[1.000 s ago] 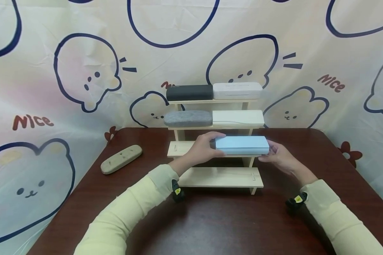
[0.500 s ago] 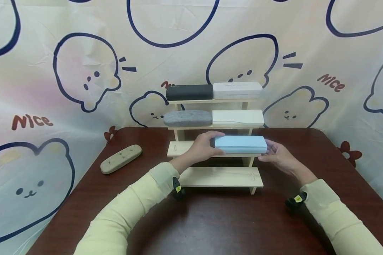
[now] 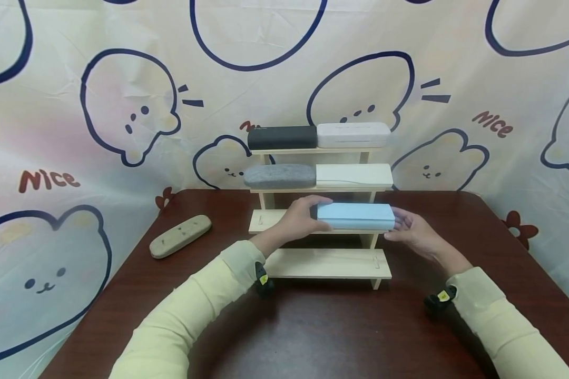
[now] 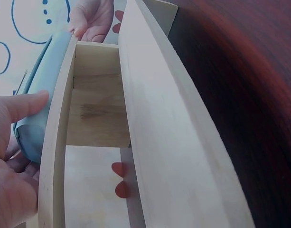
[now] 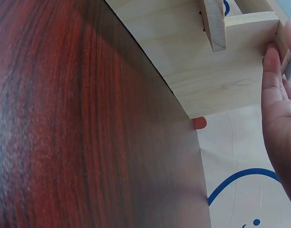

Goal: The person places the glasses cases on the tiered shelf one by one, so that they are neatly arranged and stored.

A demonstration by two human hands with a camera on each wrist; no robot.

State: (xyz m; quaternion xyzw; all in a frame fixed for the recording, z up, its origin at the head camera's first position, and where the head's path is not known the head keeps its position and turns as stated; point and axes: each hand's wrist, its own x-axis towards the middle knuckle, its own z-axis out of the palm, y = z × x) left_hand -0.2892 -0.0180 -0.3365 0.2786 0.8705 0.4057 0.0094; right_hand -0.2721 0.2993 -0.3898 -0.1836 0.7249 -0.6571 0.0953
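A light blue glasses case (image 3: 355,216) lies lengthwise on the third shelf (image 3: 267,221) from the top of a pale wooden rack. My left hand (image 3: 300,218) grips its left end, the thumb in front and the fingers on the far side; the left wrist view shows this thumb pressed on the blue case (image 4: 38,107). At the case's right end is my right hand (image 3: 414,231), its fingers fairly straight beside the end. In the right wrist view, the fingers of the right hand (image 5: 280,99) reach the shelf's end, and the case is mostly cut off.
Above stand a black case (image 3: 282,138), a white case (image 3: 353,135), a grey fabric case (image 3: 280,176) and a cream case (image 3: 354,176). The bottom shelf (image 3: 329,263) sits in front. A beige case (image 3: 180,237) lies left on the dark table (image 3: 313,331).
The blue case has slid slightly left along the shelf, the left hand moving a little with it. My right hand stays nearly in place at the right end.
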